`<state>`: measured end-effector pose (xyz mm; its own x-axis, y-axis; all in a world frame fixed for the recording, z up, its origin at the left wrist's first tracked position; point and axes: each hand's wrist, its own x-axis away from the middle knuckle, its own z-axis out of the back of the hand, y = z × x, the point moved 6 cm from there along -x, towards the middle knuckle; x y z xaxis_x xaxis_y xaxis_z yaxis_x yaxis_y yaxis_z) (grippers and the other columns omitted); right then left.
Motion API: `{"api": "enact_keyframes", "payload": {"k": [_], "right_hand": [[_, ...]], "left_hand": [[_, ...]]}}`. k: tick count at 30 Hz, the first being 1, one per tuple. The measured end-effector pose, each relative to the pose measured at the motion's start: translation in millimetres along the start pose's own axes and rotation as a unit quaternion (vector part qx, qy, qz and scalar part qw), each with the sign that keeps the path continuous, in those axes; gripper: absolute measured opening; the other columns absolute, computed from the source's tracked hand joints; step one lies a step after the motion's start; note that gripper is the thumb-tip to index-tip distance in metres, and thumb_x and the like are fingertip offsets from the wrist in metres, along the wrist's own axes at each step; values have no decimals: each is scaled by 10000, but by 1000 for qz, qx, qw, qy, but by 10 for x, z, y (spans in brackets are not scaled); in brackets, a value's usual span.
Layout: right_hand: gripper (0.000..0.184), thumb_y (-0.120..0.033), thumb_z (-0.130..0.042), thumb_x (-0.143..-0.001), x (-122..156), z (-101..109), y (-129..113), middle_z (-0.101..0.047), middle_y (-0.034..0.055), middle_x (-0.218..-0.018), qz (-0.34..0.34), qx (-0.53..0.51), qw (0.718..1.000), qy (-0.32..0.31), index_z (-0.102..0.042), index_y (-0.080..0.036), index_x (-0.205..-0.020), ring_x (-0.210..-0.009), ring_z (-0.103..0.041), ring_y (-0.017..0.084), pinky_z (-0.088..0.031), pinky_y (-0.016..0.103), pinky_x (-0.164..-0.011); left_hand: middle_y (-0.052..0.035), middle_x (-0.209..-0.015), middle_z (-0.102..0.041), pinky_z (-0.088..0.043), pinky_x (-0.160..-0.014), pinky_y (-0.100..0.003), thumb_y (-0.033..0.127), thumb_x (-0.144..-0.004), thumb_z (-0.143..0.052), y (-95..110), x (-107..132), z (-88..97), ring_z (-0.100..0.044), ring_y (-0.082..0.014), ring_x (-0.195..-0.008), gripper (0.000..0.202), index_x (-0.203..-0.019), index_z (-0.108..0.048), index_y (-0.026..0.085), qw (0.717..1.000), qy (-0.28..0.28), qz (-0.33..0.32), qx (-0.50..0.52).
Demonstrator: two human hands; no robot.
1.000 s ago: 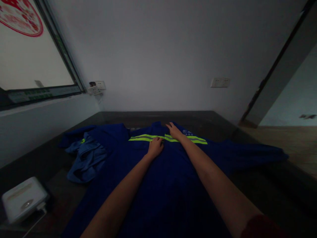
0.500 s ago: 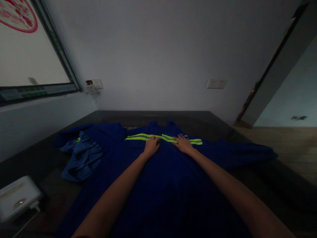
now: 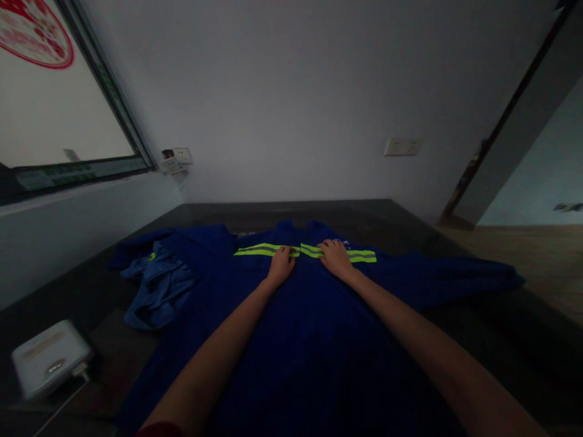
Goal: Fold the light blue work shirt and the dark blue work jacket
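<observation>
A dark blue work jacket (image 3: 300,328) with yellow-green reflective bands lies spread front up, its collar at the far side. My left hand (image 3: 281,263) is closed on the cloth by the front opening, at the inner end of the left band (image 3: 259,249). Across the opening, my right hand (image 3: 336,257) has its fingers bent and drawn together on the right chest, over the other band (image 3: 363,256). The fingertips of both hands are partly hidden. One sleeve (image 3: 473,279) stretches out to the right; the left side of the jacket is bunched.
Lighter blue crumpled cloth (image 3: 159,291) lies at the left on the dark table (image 3: 364,212). A white box-like device (image 3: 51,358) with a cable stands at the near left. Behind the table rises a wall with sockets (image 3: 402,147); a window (image 3: 59,103) is at left.
My right hand's spread fingers have bent and drawn together on the chest. My left hand stays by the front opening. The view has shifted slightly.
</observation>
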<state>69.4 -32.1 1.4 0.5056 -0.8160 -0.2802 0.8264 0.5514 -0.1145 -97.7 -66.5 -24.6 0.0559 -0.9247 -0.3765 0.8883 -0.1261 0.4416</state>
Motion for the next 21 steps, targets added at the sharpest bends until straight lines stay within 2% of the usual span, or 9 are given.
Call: {"api": "enact_keyframes", "payload": {"k": [3,5,7,9,11,17,21], "right_hand": [[270,-311,-573,-821,-52,31,-363,-599,103,-1095,2,-77,997,2,-575,-191,-1063,-1073,-512,251,-396,362,-892],[359,-326,-655,-741,-85,-53,-530,-607,101,-1075,-26,-124,992,-20,-559,-176,-1052,-1056,-525,254,-406,343,-876],[419,-273,-680,-695,-112,-151,-591,-602,131,-1097,-65,-144,987,-26,-547,-146,-1071,-1069,-526,270,-405,348,-878],[409,-210,-644,-703,-128,-223,-561,-602,167,-1101,-93,-151,984,-17,-542,-116,-1088,-1066,-536,281,-408,353,-872],[375,-172,-597,-722,-131,-268,-474,-622,167,-1074,-107,-169,980,-6,-552,-110,-1089,-1039,-561,268,-416,339,-863],[330,-87,-495,-747,-111,-302,-209,-675,59,-1058,-97,-249,963,24,-646,-179,-1025,-993,-606,188,-435,282,-875],[295,-101,-505,-753,-147,-351,-112,-706,47,-984,-100,-303,947,44,-695,-192,-959,-934,-636,188,-461,294,-851]], "left_hand": [[-88,-997,-639,-438,-865,-304,89,-819,-476,-58,-71,-16,-578,-180,-954,254,-1035,-599,142,1000,-7,22,12],[-79,-954,-662,-451,-830,-288,52,-812,-459,-89,-120,-29,-600,-167,-902,256,-994,-617,139,999,-16,37,17],[-75,-932,-676,-457,-802,-276,42,-810,-455,-103,-147,-39,-612,-164,-877,250,-953,-635,140,998,-20,50,19],[-79,-944,-677,-453,-801,-278,60,-820,-452,-95,-140,-41,-611,-170,-891,241,-940,-644,143,998,-14,57,15],[-83,-971,-666,-440,-819,-290,103,-834,-461,-66,-105,-38,-599,-181,-920,226,-953,-646,155,998,-4,56,8],[-66,-948,-651,-425,-800,-285,238,-846,-514,27,-32,-33,-584,-186,-911,193,-979,-647,195,999,-13,48,-15],[-64,-988,-643,-419,-802,-286,262,-835,-542,29,-61,-40,-570,-195,-955,199,-997,-636,199,998,-27,44,-33]]}}
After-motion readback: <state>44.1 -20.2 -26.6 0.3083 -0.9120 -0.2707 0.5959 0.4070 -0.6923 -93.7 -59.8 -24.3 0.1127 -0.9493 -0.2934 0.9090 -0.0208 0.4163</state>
